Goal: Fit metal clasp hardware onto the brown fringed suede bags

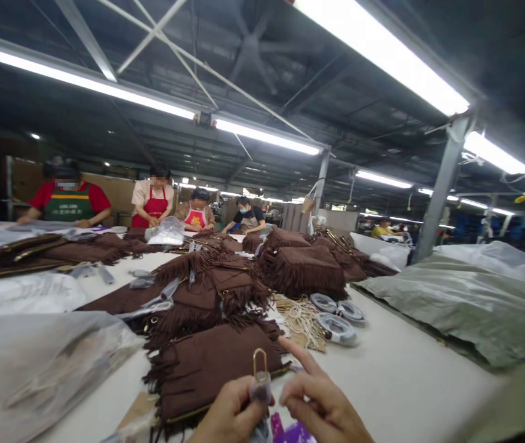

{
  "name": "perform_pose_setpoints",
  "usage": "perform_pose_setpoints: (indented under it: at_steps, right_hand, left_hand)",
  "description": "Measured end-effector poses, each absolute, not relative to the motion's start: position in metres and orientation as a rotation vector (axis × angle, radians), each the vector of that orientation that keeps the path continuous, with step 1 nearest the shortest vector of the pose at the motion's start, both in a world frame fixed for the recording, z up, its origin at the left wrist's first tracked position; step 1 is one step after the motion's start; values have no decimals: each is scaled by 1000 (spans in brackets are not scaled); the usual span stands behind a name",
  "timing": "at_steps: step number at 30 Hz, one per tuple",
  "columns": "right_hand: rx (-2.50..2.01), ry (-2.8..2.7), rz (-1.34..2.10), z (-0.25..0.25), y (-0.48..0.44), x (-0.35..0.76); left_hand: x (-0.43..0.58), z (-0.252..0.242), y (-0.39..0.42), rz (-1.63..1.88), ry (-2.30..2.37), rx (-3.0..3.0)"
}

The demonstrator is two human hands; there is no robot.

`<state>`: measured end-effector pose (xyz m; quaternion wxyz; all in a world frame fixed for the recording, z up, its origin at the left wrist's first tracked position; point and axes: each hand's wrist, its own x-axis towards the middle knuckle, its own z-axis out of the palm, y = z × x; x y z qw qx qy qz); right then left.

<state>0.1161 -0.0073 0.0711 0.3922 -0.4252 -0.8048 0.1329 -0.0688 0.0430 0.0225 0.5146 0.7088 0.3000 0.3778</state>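
Note:
My left hand (232,409) grips a gold strap clip (260,363), its lower part wrapped in clear plastic, with the metal loop pointing up. Close by on the right is my right hand (320,400), index finger stretched forward and the other fingers loosely bent, with nothing visible in it. Both hands are over the near edge of a brown fringed suede-like bag (216,363) lying flat on the white table. Something purple (292,432) shows below, between the hands.
More brown fringed bags (303,264) are piled ahead. Coiled straps in plastic (337,329) and tags with cream strings (306,320) lie to the right. Plastic sheeting (50,369) covers the left; a greenish sack (469,301) lies right. Several people work across the table.

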Motion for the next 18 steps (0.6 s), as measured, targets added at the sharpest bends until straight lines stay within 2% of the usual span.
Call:
perform_pose_setpoints:
  at_steps: [3,6,12,18]
  right_hand:
    - [-995,-1926,793,92,15,104]
    - [-930,-1823,997,98,23,91]
    - [-770,-1800,924,104,18,85]
    - [-858,-1642,832,104,25,99]
  left_hand:
    - [-67,35,37,907,673,1929]
    - [-72,46,33,894,647,1940]
    - [-70,60,29,1077,477,1567]
    - [-63,58,29,861,546,1756]
